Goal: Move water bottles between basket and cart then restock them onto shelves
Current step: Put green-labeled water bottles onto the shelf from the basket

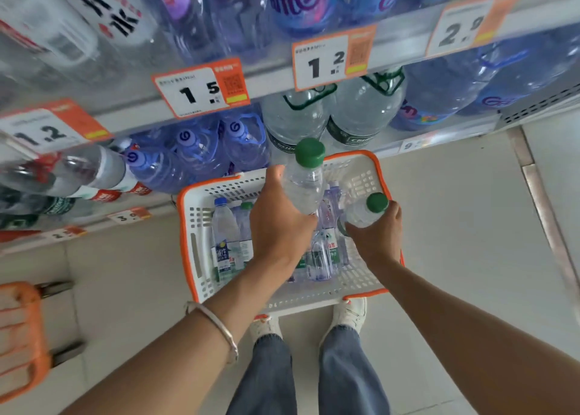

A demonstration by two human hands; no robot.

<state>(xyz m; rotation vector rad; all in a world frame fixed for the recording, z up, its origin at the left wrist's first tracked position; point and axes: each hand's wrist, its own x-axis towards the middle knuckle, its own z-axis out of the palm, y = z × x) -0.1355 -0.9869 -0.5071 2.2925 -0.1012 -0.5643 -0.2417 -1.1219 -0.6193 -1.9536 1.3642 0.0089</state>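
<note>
A white basket with an orange rim stands on the floor in front of my feet, holding several small water bottles. My left hand grips a clear green-capped bottle lifted above the basket. My right hand grips a second green-capped bottle over the basket's right side. The shelf in front carries large water jugs and price tags.
An orange cart handle shows at the left edge. Large blue jugs and clear green-labelled jugs fill the lower shelf behind the basket. Pale floor tiles stretch to the right.
</note>
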